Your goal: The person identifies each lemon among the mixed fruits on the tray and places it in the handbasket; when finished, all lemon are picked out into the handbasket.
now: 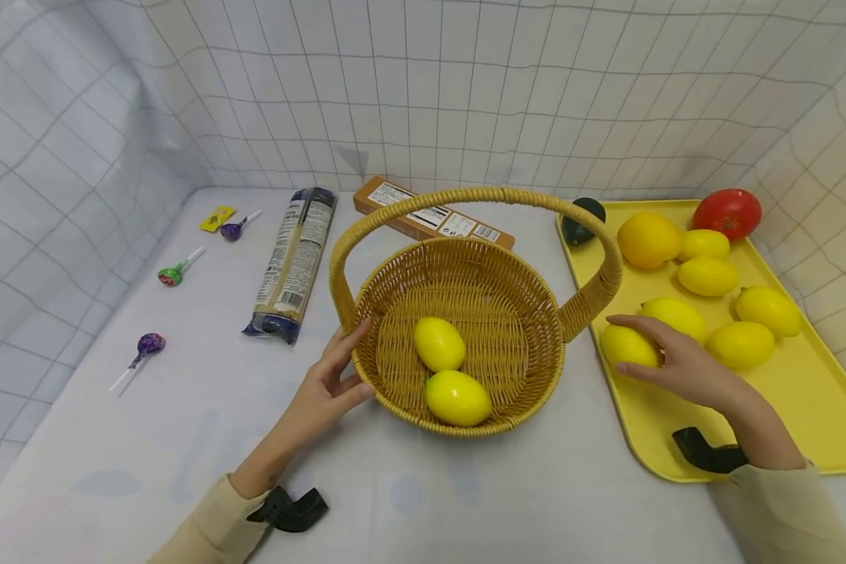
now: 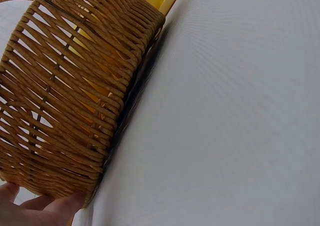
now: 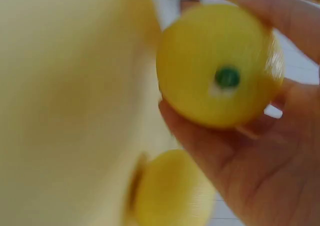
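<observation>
In the head view a round wicker basket [image 1: 465, 294] with a tall arched handle stands mid-table. Two lemons [image 1: 458, 398] lie inside it, towards its near left. My left hand [image 1: 324, 392] rests against the basket's left outer side, fingers fairly straight. The left wrist view shows those fingertips [image 2: 70, 206] touching the woven wall [image 2: 65, 96]. Over the left edge of the yellow tray [image 1: 811, 399], my right hand [image 1: 698, 372] grips a lemon [image 1: 629, 346] between thumb and fingers. Up close in the right wrist view, that lemon [image 3: 215, 61] shows a green stem spot.
On the tray lie several more lemons [image 1: 740, 345], an orange [image 1: 648, 240], a tomato [image 1: 728, 214] and a dark green avocado-like fruit [image 1: 583, 221]. A long brown box [image 1: 430, 215] sits behind the basket. Left are a pasta packet [image 1: 292, 262], lollipops [image 1: 171, 276] and a yellow sachet [image 1: 217, 218].
</observation>
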Demonstrator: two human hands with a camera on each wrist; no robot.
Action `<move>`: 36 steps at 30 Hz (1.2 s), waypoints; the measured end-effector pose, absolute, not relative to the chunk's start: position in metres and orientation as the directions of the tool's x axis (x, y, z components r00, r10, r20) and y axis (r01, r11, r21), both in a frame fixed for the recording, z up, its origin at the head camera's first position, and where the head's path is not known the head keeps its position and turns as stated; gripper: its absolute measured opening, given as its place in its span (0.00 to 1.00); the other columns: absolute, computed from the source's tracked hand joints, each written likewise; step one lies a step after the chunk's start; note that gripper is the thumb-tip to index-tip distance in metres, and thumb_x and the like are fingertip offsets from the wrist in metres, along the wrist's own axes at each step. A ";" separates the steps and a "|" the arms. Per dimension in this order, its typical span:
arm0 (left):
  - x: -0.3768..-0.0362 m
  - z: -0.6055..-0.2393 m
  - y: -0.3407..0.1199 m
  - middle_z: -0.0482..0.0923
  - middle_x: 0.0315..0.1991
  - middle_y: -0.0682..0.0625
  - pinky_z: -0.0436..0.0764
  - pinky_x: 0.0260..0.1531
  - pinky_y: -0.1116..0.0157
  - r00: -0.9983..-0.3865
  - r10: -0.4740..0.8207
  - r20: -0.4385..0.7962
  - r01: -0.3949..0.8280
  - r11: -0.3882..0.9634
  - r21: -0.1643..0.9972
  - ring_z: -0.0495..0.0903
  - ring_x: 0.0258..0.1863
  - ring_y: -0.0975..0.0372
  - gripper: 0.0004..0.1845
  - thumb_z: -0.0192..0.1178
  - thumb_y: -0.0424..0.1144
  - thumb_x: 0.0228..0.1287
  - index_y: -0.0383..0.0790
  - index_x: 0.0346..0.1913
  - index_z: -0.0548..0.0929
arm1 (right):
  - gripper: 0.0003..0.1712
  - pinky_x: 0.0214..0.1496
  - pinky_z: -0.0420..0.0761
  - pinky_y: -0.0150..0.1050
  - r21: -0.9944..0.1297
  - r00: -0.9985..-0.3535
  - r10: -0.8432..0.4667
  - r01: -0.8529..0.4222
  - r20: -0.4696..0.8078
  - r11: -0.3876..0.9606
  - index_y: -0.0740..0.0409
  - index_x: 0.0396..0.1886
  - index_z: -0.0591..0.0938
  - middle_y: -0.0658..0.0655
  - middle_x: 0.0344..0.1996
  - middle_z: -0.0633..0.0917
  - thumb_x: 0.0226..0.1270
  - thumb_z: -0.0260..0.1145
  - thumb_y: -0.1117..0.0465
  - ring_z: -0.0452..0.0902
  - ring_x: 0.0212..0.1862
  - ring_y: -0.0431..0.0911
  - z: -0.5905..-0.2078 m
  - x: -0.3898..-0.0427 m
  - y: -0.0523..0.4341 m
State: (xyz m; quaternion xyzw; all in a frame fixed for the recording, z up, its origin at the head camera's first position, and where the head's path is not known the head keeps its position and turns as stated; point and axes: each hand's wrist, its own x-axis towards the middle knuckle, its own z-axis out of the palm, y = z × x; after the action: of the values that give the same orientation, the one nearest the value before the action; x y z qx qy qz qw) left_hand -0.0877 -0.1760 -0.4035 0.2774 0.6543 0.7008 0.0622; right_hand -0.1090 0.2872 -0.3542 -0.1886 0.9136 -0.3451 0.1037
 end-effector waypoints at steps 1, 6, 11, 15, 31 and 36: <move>-0.088 -0.403 -0.176 0.33 0.74 0.45 0.65 0.59 0.59 -0.838 0.450 0.309 0.277 -0.137 0.951 0.40 0.71 0.52 0.38 0.58 0.30 0.65 0.33 0.73 0.49 | 0.34 0.60 0.63 0.52 -0.695 -0.897 -0.439 -0.280 -0.057 0.662 0.54 0.68 0.65 0.61 0.62 0.67 0.63 0.66 0.59 0.58 0.62 0.56 -0.349 -0.103 0.287; -0.088 -0.400 -0.177 0.33 0.74 0.46 0.65 0.58 0.59 -0.840 0.445 0.310 0.278 -0.138 0.951 0.40 0.71 0.53 0.39 0.59 0.31 0.65 0.33 0.72 0.50 | 0.39 0.49 0.71 0.28 -0.844 -0.757 -0.650 -0.389 0.064 0.370 0.57 0.69 0.62 0.59 0.62 0.67 0.59 0.64 0.75 0.66 0.53 0.45 -0.319 -0.083 0.266; -0.087 -0.400 -0.178 0.33 0.73 0.46 0.66 0.58 0.59 -0.846 0.436 0.306 0.274 -0.136 0.952 0.40 0.71 0.53 0.38 0.59 0.31 0.64 0.37 0.73 0.51 | 0.34 0.45 0.77 0.38 -0.933 -0.649 -0.755 -0.322 0.095 0.159 0.61 0.68 0.63 0.60 0.62 0.67 0.62 0.62 0.74 0.71 0.49 0.50 -0.314 -0.091 0.206; -0.086 -0.402 -0.177 0.32 0.73 0.45 0.66 0.58 0.60 -0.848 0.442 0.293 0.260 -0.134 0.956 0.40 0.71 0.53 0.38 0.59 0.30 0.64 0.36 0.73 0.51 | 0.29 0.48 0.76 0.43 -0.966 -0.650 -0.760 -0.184 -0.016 0.179 0.56 0.67 0.65 0.57 0.60 0.69 0.68 0.61 0.61 0.70 0.50 0.52 -0.325 -0.102 0.153; -0.086 -0.406 -0.177 0.32 0.73 0.45 0.65 0.58 0.59 -0.851 0.443 0.283 0.258 -0.118 0.959 0.41 0.71 0.53 0.38 0.59 0.31 0.64 0.32 0.72 0.51 | 0.34 0.60 0.67 0.45 -0.784 -0.628 -0.768 -0.411 -0.126 0.465 0.55 0.72 0.59 0.55 0.64 0.67 0.71 0.55 0.50 0.65 0.60 0.46 -0.344 -0.113 0.071; -0.086 -0.405 -0.178 0.32 0.73 0.45 0.65 0.58 0.59 -0.847 0.450 0.283 0.261 -0.112 0.959 0.41 0.71 0.53 0.37 0.58 0.31 0.65 0.33 0.72 0.52 | 0.31 0.66 0.58 0.43 -0.769 -0.593 -0.804 -0.494 -0.043 0.406 0.59 0.72 0.59 0.54 0.68 0.61 0.74 0.52 0.54 0.55 0.68 0.44 -0.343 -0.107 0.087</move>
State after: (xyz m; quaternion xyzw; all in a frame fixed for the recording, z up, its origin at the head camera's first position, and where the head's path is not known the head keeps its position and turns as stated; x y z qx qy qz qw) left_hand -0.0863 -0.1782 -0.4048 0.2681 0.6628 0.6959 0.0681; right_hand -0.1067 0.0868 -0.3430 -0.3996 0.8118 -0.3708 0.2092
